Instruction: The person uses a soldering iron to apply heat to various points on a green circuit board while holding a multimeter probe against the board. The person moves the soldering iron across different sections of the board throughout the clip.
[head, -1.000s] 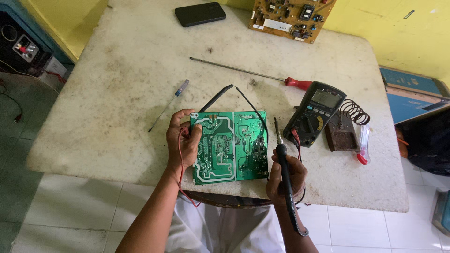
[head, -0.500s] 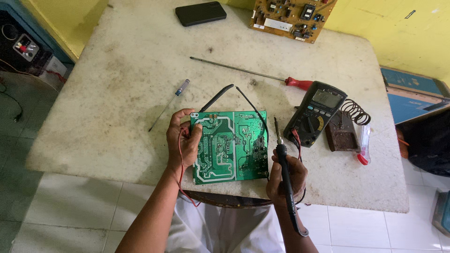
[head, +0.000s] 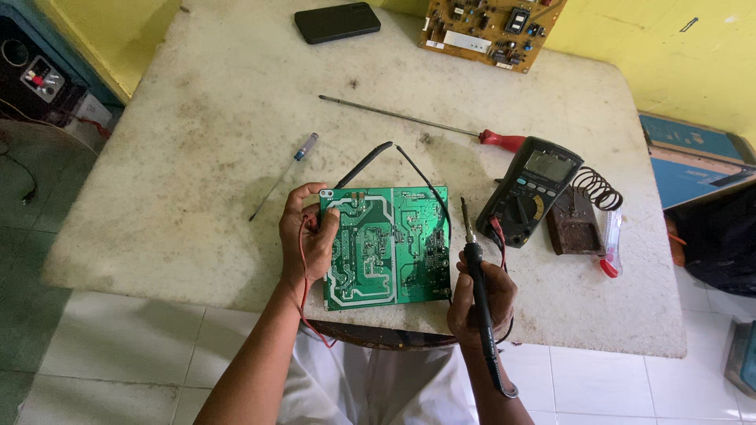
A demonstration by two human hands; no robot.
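Here, Two Hands, One Green Board and a Soldering Iron

Here the left hand (head: 309, 240) grips the left edge of a flat green printed circuit board (head: 386, 246) with pale silvery copper traces, thumb curled over the top face and the other fingers tucked beneath it. The board lies solder-side up near the front edge of a worn, stained white table (head: 220, 142), directly in front of the person. A thin red wire (head: 303, 283) loops down from the left hand along the wrist.

The right hand (head: 480, 295) is closed around the black handle of a slim soldering iron (head: 475, 271), held nearly upright just beside the board's right edge. Its metal tip points away from the person and stands clear of the board.

A black probe lead (head: 364, 164) and its cable run from behind the board's top edge. To the right, close to the iron's tip, sits a dark grey digital multimeter (head: 529, 191) with a yellow-marked dial. Beside it rests a rusty brown iron stand with a coiled spring holder (head: 581, 212), then a small clear tube with a red cap (head: 610, 244).

Farther back lie a long screwdriver with a red handle (head: 425, 124), a small screwdriver with a clear blue handle (head: 283, 175), a black smartphone (head: 337, 22) and a tan circuit board crowded with components (head: 490, 27).
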